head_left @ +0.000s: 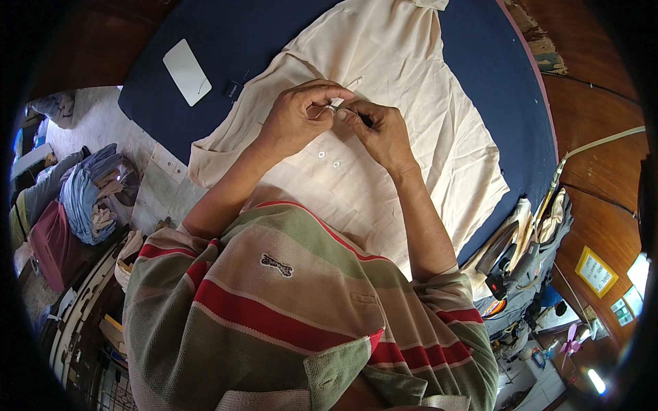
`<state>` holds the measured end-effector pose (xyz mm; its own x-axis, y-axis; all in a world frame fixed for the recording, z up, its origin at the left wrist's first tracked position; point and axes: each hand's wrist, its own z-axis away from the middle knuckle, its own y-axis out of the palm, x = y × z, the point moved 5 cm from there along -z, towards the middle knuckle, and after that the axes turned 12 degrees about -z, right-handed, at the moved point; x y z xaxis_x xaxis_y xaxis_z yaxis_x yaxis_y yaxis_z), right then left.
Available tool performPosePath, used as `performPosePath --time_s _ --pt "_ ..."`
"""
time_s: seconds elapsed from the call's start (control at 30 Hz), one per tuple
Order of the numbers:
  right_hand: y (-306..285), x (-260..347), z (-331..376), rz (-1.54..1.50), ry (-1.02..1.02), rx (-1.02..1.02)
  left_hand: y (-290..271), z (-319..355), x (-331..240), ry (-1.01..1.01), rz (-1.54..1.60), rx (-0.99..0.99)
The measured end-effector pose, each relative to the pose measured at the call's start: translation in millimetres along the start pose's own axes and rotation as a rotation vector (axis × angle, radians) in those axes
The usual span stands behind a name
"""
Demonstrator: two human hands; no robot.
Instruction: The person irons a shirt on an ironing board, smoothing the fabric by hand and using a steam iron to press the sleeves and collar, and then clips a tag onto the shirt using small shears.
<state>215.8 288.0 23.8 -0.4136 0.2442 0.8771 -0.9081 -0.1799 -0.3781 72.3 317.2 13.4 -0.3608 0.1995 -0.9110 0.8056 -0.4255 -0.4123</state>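
Observation:
A cream shirt (411, 89) lies spread flat on a dark blue padded table (274, 34). My left hand (295, 120) and my right hand (380, 133) meet over the shirt's button strip, fingertips pinched together on a small button and the fabric edge. Two more white buttons (329, 159) show on the strip just below my hands. What sits between my fingertips is mostly hidden.
A white flat card (186, 71) and a small black tag (233, 89) lie on the table at the upper left. An iron (504, 257) with its cord rests at the right edge. Folded clothes (86, 195) are piled on the floor at left.

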Motion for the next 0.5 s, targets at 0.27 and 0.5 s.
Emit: performPosePath --time_s 0.27,0.5 --pt "0.9 -5.0 0.8 0.022 0.037 0.009 -0.3 -0.9 -0.1 0.014 0.009 -0.048" --pt "-4.3 -1.4 1.3 0.032 -0.015 0.001 -2.7 0.2 -2.6 -0.044 -0.005 0.022"
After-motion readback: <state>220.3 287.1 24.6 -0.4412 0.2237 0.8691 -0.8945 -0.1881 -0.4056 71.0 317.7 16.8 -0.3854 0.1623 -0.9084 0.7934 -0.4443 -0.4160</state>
